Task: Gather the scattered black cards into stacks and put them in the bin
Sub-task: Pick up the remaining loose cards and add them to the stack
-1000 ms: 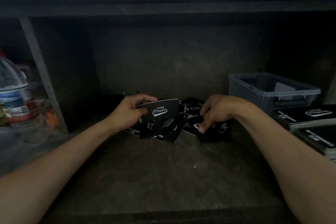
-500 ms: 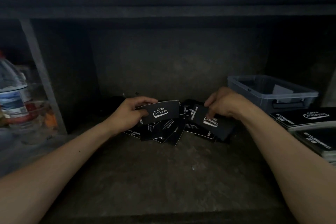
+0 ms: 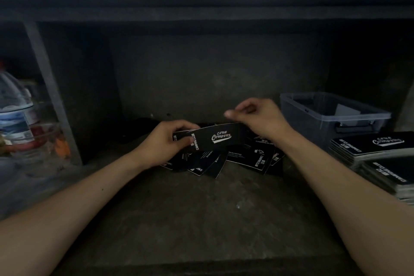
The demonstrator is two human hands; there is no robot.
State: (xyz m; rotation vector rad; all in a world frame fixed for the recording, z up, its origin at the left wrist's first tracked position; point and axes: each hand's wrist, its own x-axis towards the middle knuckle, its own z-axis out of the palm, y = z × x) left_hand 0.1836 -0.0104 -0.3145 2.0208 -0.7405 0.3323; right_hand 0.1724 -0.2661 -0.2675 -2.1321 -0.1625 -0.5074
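At the rear edge of the shelf (image 3: 201, 219): left hand (image 3: 163, 144) clamps card stack (image 3: 216, 139); right hand (image 3: 259, 116) grip indeterminate; scattered cards (image 3: 251, 159) partly covered.

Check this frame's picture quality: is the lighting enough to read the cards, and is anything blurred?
Head view: dim and underexposed; white print on the held card reads, but the loose cards melt into shadow. Head view: the bottle at the left edge is smeared soft; no glare.

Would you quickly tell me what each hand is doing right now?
Left hand: holding a stack of black cards.
Right hand: fingers curled at the stack's right end; grip cannot be told.
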